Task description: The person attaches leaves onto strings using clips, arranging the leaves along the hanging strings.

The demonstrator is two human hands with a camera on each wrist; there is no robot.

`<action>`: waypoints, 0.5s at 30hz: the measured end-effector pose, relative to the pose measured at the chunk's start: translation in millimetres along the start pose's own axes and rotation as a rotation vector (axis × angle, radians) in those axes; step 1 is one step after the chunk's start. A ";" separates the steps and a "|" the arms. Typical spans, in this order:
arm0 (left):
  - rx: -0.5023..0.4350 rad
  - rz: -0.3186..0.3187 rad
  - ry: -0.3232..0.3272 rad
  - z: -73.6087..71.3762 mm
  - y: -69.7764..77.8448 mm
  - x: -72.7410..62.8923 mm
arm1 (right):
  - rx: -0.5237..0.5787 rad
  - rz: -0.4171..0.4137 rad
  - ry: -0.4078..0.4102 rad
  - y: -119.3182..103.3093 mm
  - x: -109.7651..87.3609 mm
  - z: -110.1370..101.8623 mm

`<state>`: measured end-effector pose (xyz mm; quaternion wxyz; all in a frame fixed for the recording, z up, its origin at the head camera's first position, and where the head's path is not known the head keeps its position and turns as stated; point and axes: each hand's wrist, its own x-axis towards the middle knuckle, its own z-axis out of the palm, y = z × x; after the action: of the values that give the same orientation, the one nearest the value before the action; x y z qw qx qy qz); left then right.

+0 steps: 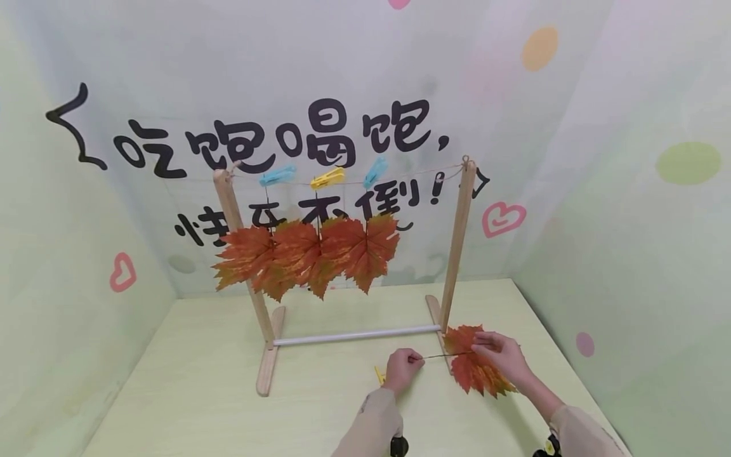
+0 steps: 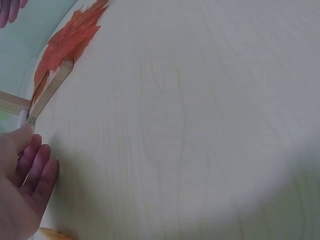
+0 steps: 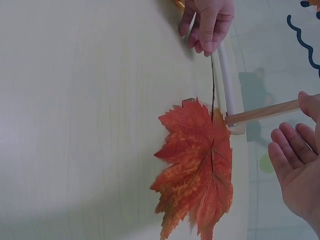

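A red-orange maple leaf [image 1: 482, 371] with a long dark stem is low over the right side of the table, by the stand's right foot. Its stem end is pinched between thumb and fingertips of my left hand [image 1: 403, 368], also seen in the left wrist view. My right hand [image 1: 502, 358] hovers at the leaf; in the right wrist view its fingers are loosely bent and apart from the leaf [image 3: 195, 165]. Partly hidden behind the left hand lies a yellow clothespin [image 1: 379, 376].
A wooden stand [image 1: 457, 247] with a white crossbar [image 1: 356, 335] stands behind the hands. From its string hang several things: three maple leaves [image 1: 365, 251] under two blue clothespins [image 1: 278, 176] and a yellow clothespin [image 1: 328, 178]. Printed fabric walls enclose the pale table [image 1: 188, 374].
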<state>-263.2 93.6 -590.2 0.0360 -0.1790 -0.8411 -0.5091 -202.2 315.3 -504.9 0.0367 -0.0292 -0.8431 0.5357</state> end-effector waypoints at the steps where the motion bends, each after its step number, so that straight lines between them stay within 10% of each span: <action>1: 0.002 0.009 0.010 -0.6 0.6 -0.8 | 0.000 -0.005 -0.004 0.4 -0.3 0.3; 15: -0.114 -0.063 0.091 -13.1 13.9 9.0 | 0.020 -0.045 0.000 -5.4 -3.9 -6.5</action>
<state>-268.6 90.3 -570.0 0.0479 -0.1309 -0.8133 -0.5648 -197.8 318.5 -497.4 0.0492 -0.0099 -0.8381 0.5432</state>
